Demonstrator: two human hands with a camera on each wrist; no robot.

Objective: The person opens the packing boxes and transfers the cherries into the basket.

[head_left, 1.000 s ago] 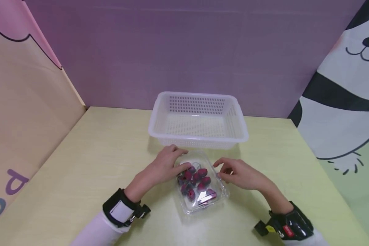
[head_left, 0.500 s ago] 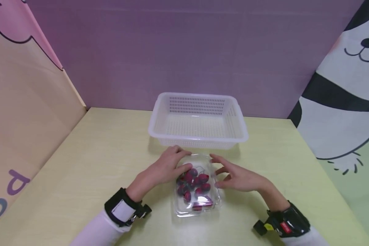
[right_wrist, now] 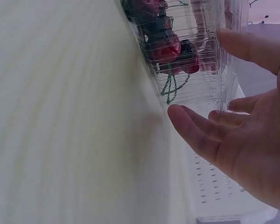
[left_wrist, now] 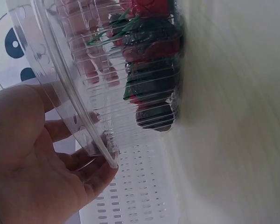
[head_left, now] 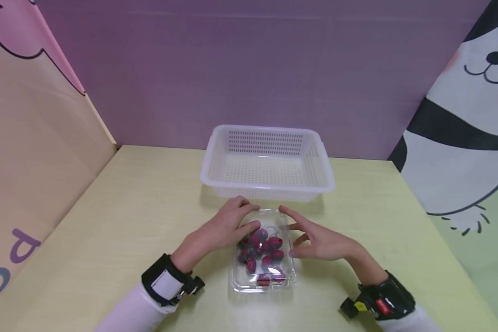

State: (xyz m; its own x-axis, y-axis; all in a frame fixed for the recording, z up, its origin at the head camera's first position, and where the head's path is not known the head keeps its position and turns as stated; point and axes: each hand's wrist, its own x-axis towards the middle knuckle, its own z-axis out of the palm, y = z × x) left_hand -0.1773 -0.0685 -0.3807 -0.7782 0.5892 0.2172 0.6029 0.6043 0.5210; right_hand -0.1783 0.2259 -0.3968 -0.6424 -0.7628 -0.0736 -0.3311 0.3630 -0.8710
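Observation:
A clear plastic clamshell box (head_left: 241,278) lies on the table with its lid down, holding several dark red cherries (head_left: 267,249) with green stems. My left hand (head_left: 227,227) grips the box's far left corner, its thumb over the lid. In the left wrist view, that hand (left_wrist: 32,158) has its fingers bent around the rim (left_wrist: 79,102). On the box's right side is my right hand (head_left: 320,239), fingers spread and fairly straight. Seen from the right wrist, this hand (right_wrist: 256,126) has fingertips beside the box's rim and wall; firm contact is hard to tell.
Just behind the box stands a white perforated plastic basket (head_left: 267,187). The pale wooden table (head_left: 149,193) extends to both sides. A purple wall (head_left: 265,69) rises behind, with printed panels at left and right, one showing a panda (head_left: 469,124).
The box has turned to lie straighter, its near end swinging left. My right hand's fingers have spread out and reached toward the box's far right corner. The left hand has barely moved.

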